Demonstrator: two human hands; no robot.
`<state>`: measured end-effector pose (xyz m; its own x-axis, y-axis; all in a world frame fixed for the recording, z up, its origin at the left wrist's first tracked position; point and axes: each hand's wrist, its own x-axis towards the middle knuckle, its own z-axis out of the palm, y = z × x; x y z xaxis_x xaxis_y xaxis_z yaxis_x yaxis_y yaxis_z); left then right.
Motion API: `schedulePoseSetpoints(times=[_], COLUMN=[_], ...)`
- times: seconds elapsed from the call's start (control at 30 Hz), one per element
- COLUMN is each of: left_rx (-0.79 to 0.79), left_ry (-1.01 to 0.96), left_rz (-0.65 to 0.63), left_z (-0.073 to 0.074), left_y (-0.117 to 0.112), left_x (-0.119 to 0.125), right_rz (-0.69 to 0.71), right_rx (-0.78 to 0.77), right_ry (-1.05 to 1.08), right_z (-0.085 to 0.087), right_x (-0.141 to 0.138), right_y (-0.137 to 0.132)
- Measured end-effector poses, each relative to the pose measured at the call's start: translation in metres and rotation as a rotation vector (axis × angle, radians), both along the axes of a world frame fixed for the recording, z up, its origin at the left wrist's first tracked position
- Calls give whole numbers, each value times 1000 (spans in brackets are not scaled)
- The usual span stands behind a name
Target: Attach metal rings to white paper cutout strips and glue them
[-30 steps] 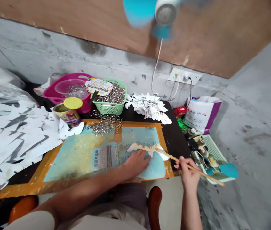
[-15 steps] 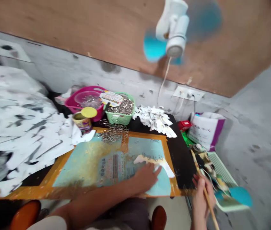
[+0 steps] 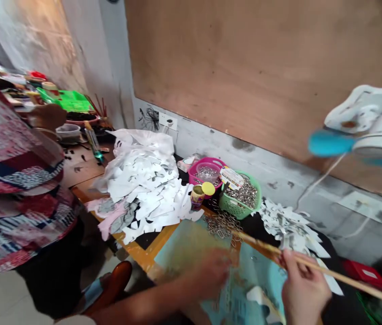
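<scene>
Far left, patterned cloth (image 3: 15, 180), striped red and navy, hangs beside the bench (image 3: 155, 237). Next along, a heap of white paper cutouts (image 3: 143, 180) lies on the bench. Right of it: pink tub (image 3: 207, 167) holding metal rings, can (image 3: 196, 197) with yellow lid (image 3: 208, 188), then green basket (image 3: 240, 198) full of rings. Loose rings (image 3: 221, 224) sit in a pile below the basket, at the top edge of a blue printed mat (image 3: 184, 253). Left hand (image 3: 209, 273) is over the mat, motion-blurred; its fingers (image 3: 223, 266) look spread, but can't tell if they hold anything. One paper cutout (image 3: 258, 298) lies on the mat's lower part, just below the right hand (image 3: 304, 289), partly hidden. Right fingers (image 3: 295, 275) wrap a long wooden stick (image 3: 342, 275), far end near the loose rings. Second cutout heap (image 3: 288, 230) sits behind the stick. Far right, white-and-blue fan (image 3: 363, 128) above a red box (image 3: 363, 275).
</scene>
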<state>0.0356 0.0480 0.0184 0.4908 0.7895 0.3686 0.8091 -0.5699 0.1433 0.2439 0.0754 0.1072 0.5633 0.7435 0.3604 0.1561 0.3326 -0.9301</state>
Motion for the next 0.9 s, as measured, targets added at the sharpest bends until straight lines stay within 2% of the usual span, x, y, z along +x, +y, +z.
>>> schedulePoseSetpoints(times=[0.03, 0.1, 0.17, 0.2, 0.27, 0.37, 0.43, 0.53, 0.63, 0.7, 0.8, 0.87, 0.9], left_rx=[10, 30, 50, 51, 45, 82, 157, 290, 350, 346, 306, 247, 204], left_ry=[-84, -146, -152, -145, -139, -183, -249, -349, -379, -374, -358, -337, -317], left_rz=[157, 374, 484, 499, 492, 530, 598, 641, 493, 364, 145, 58, 29], left_z=[2, 5, 8, 10, 14, 22, 30, 41, 39, 27, -4, -24, -32], left_y=[11, 31, 48, 55, 65, 76, 80, 75, 50, 28, -3, -19, -25], left_x=[-32, -97, -154, -178, -213, -237, -238, -221, -185, -156, -116, -97, -90], right_rz=[74, 227, 321, 351, 379, 427, 449, 437, 339, 271, 255, 259, 257], right_rx=[25, 85, 163, 187, 199, 156, 138, 118, 95, 74, 45, 26, 14], right_ry=[-17, -80, -240, -363, -587, -790, -812, -774, -683, -555, -112, 136, 190], right_z=[9, 24, 34, 38, 40, 34, 25, 13, 7, 6, 2, -2, -5], right_x=[-19, -54, -88, -104, -134, -173, -190, -194, -178, -162, -142, -131, -127], right_y=[17, 46, 70, 81, 100, 125, 140, 150, 146, 137, 124, 118, 115])
